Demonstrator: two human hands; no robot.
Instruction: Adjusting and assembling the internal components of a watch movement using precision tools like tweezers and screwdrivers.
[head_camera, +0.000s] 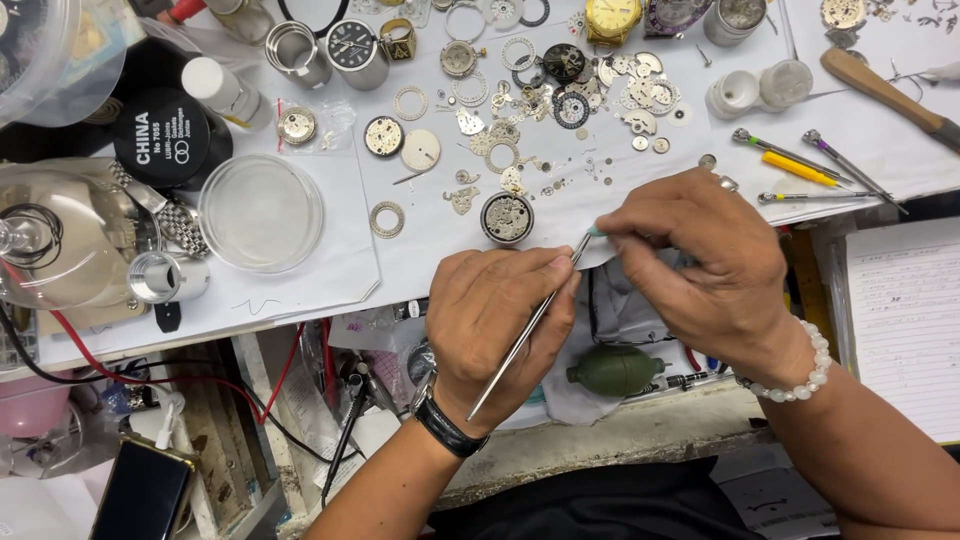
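White paper (330, 250) bears one movement (507, 218); two hands: left (497, 325) grips tweezers (525, 332), right (705, 265) pinches their tip

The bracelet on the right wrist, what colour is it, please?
White beads; the bracelet shows in the head view.

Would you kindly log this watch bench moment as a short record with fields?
Left hand: grips metal tweezers, tips pointing up toward the right hand
Right hand: pinches a small pale green piece at the tweezer tips
Nearest part: round watch movement, just above the left hand
Around: loose gears and rings, screwdrivers, clear dish, green rubber blower
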